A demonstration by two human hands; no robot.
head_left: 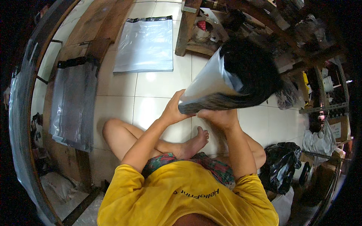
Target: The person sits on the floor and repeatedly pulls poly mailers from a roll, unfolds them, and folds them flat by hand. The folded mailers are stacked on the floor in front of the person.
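Observation:
A thick bundle of plastic bags [201,84], silvery grey on one side, is bent into a curve in front of me. Its far end fans out into a black, motion-blurred mass. My left hand [174,110] grips the near end from the left, and my right hand [220,117] holds it from below on the right. Most of my fingers are hidden by the bundle. Beyond my left hand, a flat stack of grey-white plastic bags [147,47] with a black top edge lies on the tiled floor. A similar stack [73,103] rests on the wooden board at the left.
The wooden board [85,35] runs along the left. A wooden shelf with clutter has its post [185,32] at the far middle. A black plastic bag [281,165] sits on the right near my knee, with a white bag [319,141] and a cardboard box [340,128] beyond it.

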